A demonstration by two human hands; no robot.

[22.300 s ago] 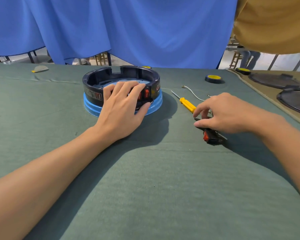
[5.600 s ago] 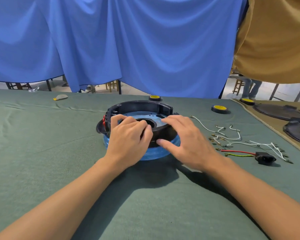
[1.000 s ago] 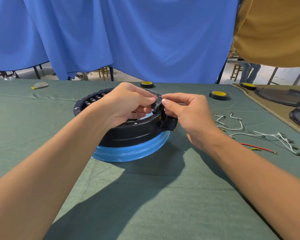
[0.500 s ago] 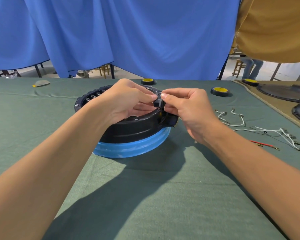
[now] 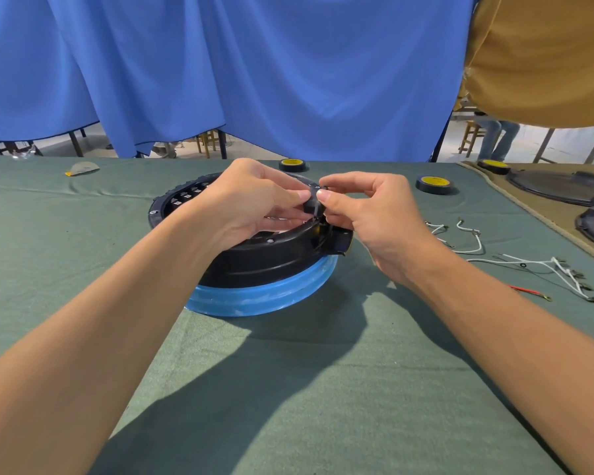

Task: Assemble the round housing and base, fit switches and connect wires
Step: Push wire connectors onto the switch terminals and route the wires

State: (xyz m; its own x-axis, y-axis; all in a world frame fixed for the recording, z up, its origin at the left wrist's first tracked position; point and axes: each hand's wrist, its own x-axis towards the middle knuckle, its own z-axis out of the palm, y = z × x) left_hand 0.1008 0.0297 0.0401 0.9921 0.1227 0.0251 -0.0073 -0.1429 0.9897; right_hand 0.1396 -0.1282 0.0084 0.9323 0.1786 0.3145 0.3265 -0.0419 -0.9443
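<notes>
Round black housing [image 5: 264, 260] tops blue base [image 5: 261, 298]; left hand [image 5: 247, 204], right hand [image 5: 367, 216] pinch small black part [image 5: 311, 204].

Saw a worktop [image 5: 288, 389] under green cloth, wrinkled along its far left. Found a blue curtain [image 5: 254, 73] hung behind it, with an ochre sheet [image 5: 542, 56] at upper right. Counted black tape rolls with yellow cores near the far edge: a centre roll [image 5: 293, 164], a right roll [image 5: 434, 184] and a third roll [image 5: 493, 165] at the far corner of a tan mat [image 5: 542, 214]. Spotted two dark lids [image 5: 559, 186] on that mat, a grey scrap [image 5: 82, 168] far left, and a stool [image 5: 472, 137] beyond.
</notes>
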